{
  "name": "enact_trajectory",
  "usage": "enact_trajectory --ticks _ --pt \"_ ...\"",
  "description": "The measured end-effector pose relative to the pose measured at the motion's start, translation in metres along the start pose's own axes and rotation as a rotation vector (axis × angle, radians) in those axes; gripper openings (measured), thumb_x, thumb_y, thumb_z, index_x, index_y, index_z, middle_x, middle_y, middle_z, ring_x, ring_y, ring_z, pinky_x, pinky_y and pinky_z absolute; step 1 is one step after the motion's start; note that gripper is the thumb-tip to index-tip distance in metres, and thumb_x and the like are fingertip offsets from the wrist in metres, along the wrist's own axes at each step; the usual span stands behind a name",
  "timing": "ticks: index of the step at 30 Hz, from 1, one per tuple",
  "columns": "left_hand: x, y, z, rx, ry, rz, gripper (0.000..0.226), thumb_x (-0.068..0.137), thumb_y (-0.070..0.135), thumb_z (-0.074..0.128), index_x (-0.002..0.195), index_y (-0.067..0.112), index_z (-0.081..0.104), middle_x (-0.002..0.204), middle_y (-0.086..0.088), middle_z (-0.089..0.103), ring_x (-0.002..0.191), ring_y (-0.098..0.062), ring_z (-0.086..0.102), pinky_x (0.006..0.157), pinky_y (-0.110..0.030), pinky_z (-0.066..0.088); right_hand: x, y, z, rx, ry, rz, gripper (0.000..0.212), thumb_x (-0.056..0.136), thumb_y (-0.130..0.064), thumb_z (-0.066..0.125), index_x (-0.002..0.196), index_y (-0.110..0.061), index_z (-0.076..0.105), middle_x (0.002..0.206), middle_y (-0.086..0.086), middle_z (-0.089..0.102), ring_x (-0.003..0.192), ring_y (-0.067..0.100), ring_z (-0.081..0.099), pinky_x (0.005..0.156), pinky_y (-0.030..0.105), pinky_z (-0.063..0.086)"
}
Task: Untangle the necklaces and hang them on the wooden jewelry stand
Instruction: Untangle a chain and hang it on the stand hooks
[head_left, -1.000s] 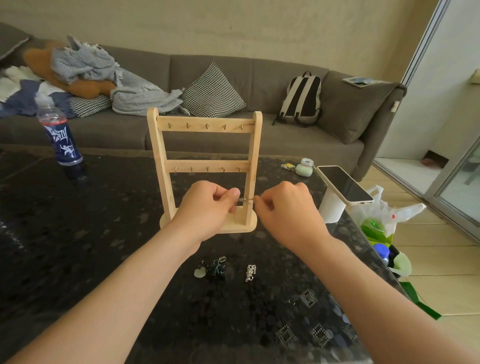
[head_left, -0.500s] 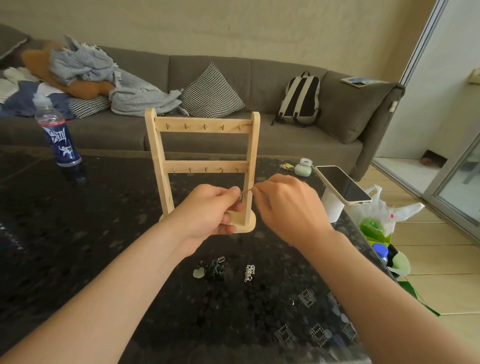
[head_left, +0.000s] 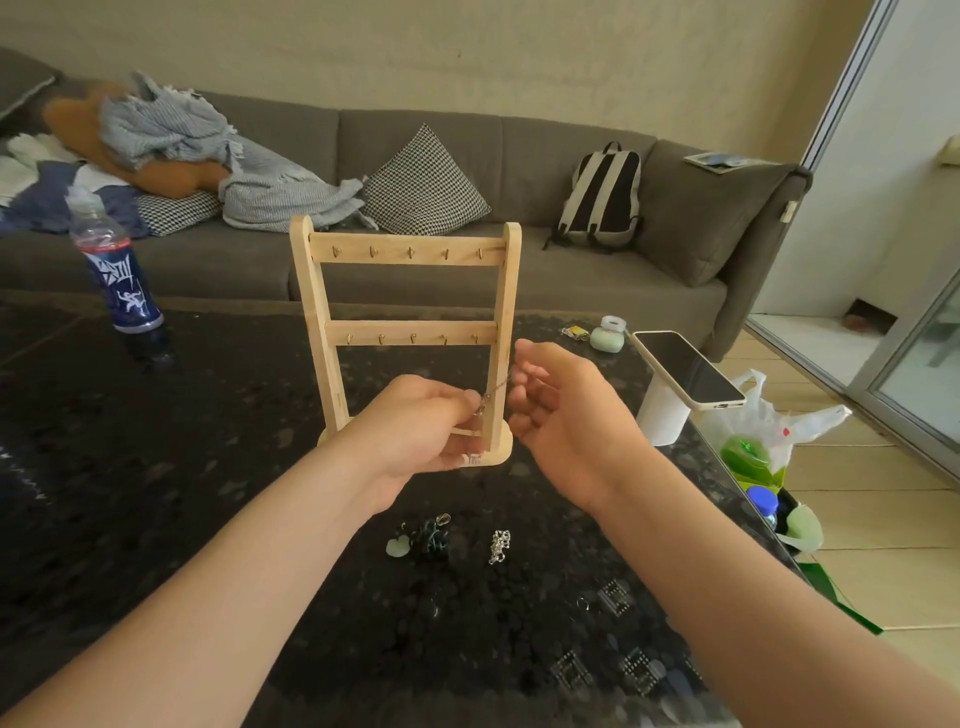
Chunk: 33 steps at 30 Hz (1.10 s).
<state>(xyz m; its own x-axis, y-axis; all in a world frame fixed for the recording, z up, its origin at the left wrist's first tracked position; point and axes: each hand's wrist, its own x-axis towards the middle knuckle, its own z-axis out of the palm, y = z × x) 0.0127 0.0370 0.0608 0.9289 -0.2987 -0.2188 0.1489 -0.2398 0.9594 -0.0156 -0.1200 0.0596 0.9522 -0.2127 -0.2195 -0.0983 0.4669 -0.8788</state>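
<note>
Between the hands, from the head camera: a thin necklace (head_left: 494, 388), stretched short and slanting, just in front of the right post of the wooden jewelry stand (head_left: 405, 250). Pinched at its lower end by thumb and finger of the left hand (head_left: 415, 431), at its higher end by the curled fingers of the right hand (head_left: 566, 415). Probably very light and limp; thin enough to slip, to knot itself, perhaps to break under a hard pull. Best taken near the ends, with fingertips only, and held a little taut.

Below the wrists, on the dark table (head_left: 156, 467): a dark tangle with a pale green pendant (head_left: 428, 540) and, near it to the right but apart, a small silver heap (head_left: 500, 545). Beyond the hands, two rows of bare hooks with free room above. Right of the right hand, close to the table edge, a phone (head_left: 685, 371) on a white holder; better not to sweep an elbow there.
</note>
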Motion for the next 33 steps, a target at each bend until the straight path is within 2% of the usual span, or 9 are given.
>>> enact_trajectory --ticks 5,10,13,16,19,24,27,29,33 --pt "-0.003 0.002 0.0 0.056 -0.038 0.086 0.022 0.112 0.025 0.051 0.115 0.013 0.069 0.111 -0.008 0.072 0.09 -0.019 0.081 0.105 -0.048 0.057 -0.003 0.003 -0.002 0.014 -0.012 -0.081 0.02 0.097 -0.02 0.076 0.11 -0.005 0.078 0.088 0.004 0.063 0.066 0.009 0.056 0.058 0.023 0.048" --pt "-0.009 0.005 -0.002 0.034 -0.079 0.096 0.022 0.112 0.02 0.052 0.116 0.014 0.072 0.11 -0.007 0.075 0.093 -0.02 0.081 0.105 -0.048 0.058 -0.01 -0.003 -0.007 -0.333 0.052 -0.223 0.019 0.097 -0.018 0.078 0.115 -0.022 0.08 0.098 0.004 0.081 0.08 0.013 0.072 0.073 0.026 0.059" --pt "-0.01 0.007 -0.001 0.024 -0.09 0.076 0.024 0.112 0.022 0.052 0.115 0.012 0.074 0.108 -0.007 0.077 0.096 -0.021 0.081 0.107 -0.049 0.056 -0.015 -0.006 -0.008 -0.452 0.01 -0.248 0.029 0.093 -0.016 0.082 0.121 -0.023 0.077 0.092 0.001 0.082 0.083 0.015 0.076 0.078 0.032 0.064" --pt "-0.009 0.008 -0.001 0.029 -0.089 0.073 0.024 0.111 0.024 0.054 0.118 0.013 0.075 0.112 -0.007 0.077 0.099 -0.02 0.08 0.109 -0.049 0.055 -0.018 -0.005 -0.009 -0.617 -0.064 -0.307 0.044 0.091 -0.02 0.084 0.132 -0.022 0.069 0.093 -0.002 0.083 0.094 0.015 0.079 0.092 0.04 0.063" --pt "-0.011 0.007 -0.003 0.037 -0.088 0.084 0.024 0.111 0.025 0.055 0.117 0.015 0.076 0.111 -0.004 0.08 0.099 -0.018 0.08 0.11 -0.049 0.053 -0.02 -0.005 -0.01 -0.692 -0.062 -0.358 0.041 0.091 -0.018 0.085 0.129 -0.019 0.071 0.092 -0.005 0.083 0.092 0.012 0.08 0.099 0.043 0.061" --pt "-0.012 0.007 -0.006 0.08 -0.035 0.109 0.018 0.106 0.028 0.063 0.114 0.02 0.078 0.109 0.003 0.081 0.099 -0.014 0.079 0.106 -0.048 0.056 -0.022 -0.006 -0.007 -0.757 -0.011 -0.356 0.035 0.089 -0.017 0.085 0.121 -0.022 0.071 0.084 -0.005 0.082 0.083 0.023 0.08 0.083 0.052 0.066" --pt "-0.01 0.006 -0.006 0.13 0.013 0.123 0.015 0.105 0.029 0.065 0.113 0.024 0.077 0.111 0.004 0.078 0.104 -0.013 0.077 0.101 -0.045 0.06 -0.022 -0.007 -0.004 -0.785 -0.02 -0.326 0.035 0.091 -0.016 0.083 0.121 -0.021 0.067 0.083 -0.005 0.081 0.079 0.016 0.079 0.078 0.043 0.068" --pt "-0.009 0.006 -0.005 0.156 0.031 0.131 0.015 0.106 0.03 0.064 0.114 0.025 0.075 0.113 0.004 0.077 0.108 -0.016 0.074 0.102 -0.046 0.06 -0.021 -0.007 -0.003 -0.804 -0.02 -0.308 0.035 0.092 -0.014 0.082 0.121 -0.021 0.064 0.084 -0.004 0.081 0.079 0.018 0.079 0.076 0.042 0.068" --pt "-0.005 0.002 -0.003 0.193 0.069 0.156 0.013 0.107 0.029 0.061 0.114 0.026 0.073 0.113 0.002 0.075 0.11 -0.019 0.073 0.102 -0.047 0.06 -0.018 -0.007 -0.001 -0.744 -0.014 -0.24 0.04 0.089 -0.006 0.08 0.118 -0.02 0.055 0.085 0.002 0.081 0.092 0.033 0.078 0.083 0.058 0.064"
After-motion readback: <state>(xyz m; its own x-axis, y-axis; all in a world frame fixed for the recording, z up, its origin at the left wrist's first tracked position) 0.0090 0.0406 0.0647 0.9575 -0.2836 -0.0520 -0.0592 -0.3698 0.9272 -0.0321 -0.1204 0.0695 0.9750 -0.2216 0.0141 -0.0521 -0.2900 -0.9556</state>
